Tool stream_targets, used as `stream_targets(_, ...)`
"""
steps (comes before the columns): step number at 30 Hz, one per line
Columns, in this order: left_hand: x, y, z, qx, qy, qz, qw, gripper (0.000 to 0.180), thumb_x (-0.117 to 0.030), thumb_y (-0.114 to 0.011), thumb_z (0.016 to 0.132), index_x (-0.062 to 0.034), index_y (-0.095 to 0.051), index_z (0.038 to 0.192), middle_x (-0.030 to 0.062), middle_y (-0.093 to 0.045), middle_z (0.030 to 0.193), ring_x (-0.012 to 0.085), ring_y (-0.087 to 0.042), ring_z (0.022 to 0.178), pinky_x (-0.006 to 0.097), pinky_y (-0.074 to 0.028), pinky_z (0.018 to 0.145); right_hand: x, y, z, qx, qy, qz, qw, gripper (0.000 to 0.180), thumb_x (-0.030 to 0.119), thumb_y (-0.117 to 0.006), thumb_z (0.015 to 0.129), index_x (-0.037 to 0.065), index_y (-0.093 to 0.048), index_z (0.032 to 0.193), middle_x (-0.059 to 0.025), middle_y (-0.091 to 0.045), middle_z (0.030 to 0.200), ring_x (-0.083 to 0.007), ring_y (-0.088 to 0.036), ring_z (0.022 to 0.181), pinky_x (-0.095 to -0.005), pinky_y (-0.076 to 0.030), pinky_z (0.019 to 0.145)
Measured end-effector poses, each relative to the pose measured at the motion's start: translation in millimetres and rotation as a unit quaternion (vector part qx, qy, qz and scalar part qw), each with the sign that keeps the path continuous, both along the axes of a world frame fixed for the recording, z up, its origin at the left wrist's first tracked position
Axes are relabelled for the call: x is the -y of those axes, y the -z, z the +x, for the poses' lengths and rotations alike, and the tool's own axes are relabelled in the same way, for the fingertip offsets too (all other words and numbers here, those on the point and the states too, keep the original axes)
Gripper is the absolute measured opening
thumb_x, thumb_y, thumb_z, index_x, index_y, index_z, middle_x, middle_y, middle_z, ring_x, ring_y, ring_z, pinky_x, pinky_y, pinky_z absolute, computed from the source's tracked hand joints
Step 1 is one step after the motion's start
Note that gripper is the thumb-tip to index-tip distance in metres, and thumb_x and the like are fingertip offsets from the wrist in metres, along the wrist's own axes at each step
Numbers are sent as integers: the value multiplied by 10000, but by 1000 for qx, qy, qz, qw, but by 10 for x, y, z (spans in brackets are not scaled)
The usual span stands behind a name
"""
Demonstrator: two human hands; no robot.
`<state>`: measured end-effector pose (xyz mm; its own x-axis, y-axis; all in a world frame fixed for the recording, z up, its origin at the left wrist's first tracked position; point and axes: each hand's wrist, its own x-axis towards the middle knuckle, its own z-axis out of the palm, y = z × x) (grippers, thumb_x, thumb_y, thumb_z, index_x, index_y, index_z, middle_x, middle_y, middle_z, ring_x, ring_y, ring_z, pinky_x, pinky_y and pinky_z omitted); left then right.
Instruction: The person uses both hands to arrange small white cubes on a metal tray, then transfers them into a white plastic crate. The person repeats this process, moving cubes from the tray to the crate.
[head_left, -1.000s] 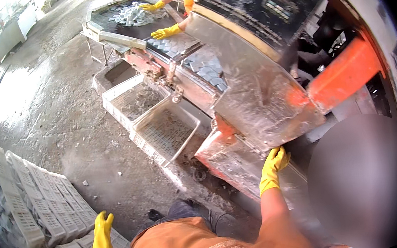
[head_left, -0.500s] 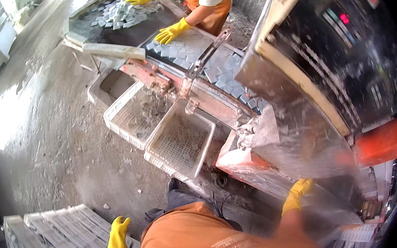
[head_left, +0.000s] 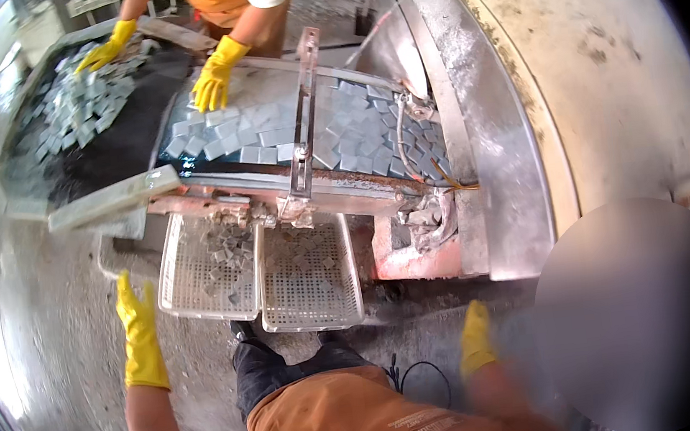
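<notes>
My left hand (head_left: 139, 331) wears a yellow glove and hangs open in the air, left of two white perforated trays (head_left: 199, 269) that hold a few grey tiles. My right hand (head_left: 476, 337), also in a yellow glove, hovers low beside the orange base of the machine (head_left: 417, 258); its fingers look loosely curled with nothing in them. Above the trays, a conveyor bed (head_left: 269, 135) carries several small grey square tiles. A metal divider bar (head_left: 303, 110) runs down its middle.
Another person in an orange apron stands at the far end, their yellow-gloved hands (head_left: 215, 71) on the tiles, with a black table (head_left: 77, 151) of loose tiles beside them. A steel side wall (head_left: 479, 134) rises on the right. Wet concrete floor lies left.
The view has swung toward the conveyor and trays, which now sit straight ahead. My left hand has risen beside the trays. My right hand has come off the machine's side.
</notes>
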<state>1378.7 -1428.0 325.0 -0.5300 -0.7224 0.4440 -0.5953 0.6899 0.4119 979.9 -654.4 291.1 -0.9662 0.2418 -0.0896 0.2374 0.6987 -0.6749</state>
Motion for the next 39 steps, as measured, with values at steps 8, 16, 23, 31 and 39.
stream_targets(8, 1881, -277, -2327, 108, -75, -46, 990, 708, -502, -647, 962, -28, -519, 1472, 219, -547, 1489, 391, -527, 1360, 458, -386, 1134, 2689, -489, 139, -85, -329, 110, 934, 556, 289, -695, 966, -4, -556, 1417, -282, -550, 1451, -445, -516, 1352, -497, -404, 1148)
stream_targets(16, 1692, -376, -2855, 176, -121, 2, 977, 697, -473, -623, 978, 8, -505, 1469, 229, -543, 1486, 400, -530, 1351, 428, -414, 1129, 3676, 262, -2255, -239, -223, 250, 911, 661, 437, -721, 909, 42, -569, 1417, -290, -589, 1363, -487, -548, 1259, -552, -439, 1065)
stream_targets(23, 1829, -288, -2806, 223, -167, 19, 960, 701, -483, -625, 994, -4, -491, 1489, 212, -521, 1521, 380, -502, 1398, 413, -381, 1167, 4073, 347, -3331, -22, -78, 374, 924, 889, 761, -501, 908, 126, -459, 1528, -254, -498, 1459, -493, -483, 1306, -666, -356, 1058)
stream_targets(31, 1905, -257, -2725, 234, -170, 31, 957, 698, -461, -631, 996, 21, -493, 1482, 237, -518, 1516, 389, -481, 1415, 423, -361, 1183, 3659, 317, -3710, 6, -149, 309, 939, 906, 795, -467, 914, 185, -396, 1580, -290, -301, 1627, -544, -277, 1481, -649, -216, 1197)
stream_targets(39, 1858, -284, -2726, 231, -189, 44, 953, 705, -459, -643, 991, 10, -486, 1494, 237, -511, 1523, 387, -474, 1423, 424, -353, 1187, 3304, 446, -3682, 53, -66, 333, 939, 981, 853, -397, 896, 219, -295, 1638, -294, -278, 1640, -536, -213, 1510, -608, -204, 1219)
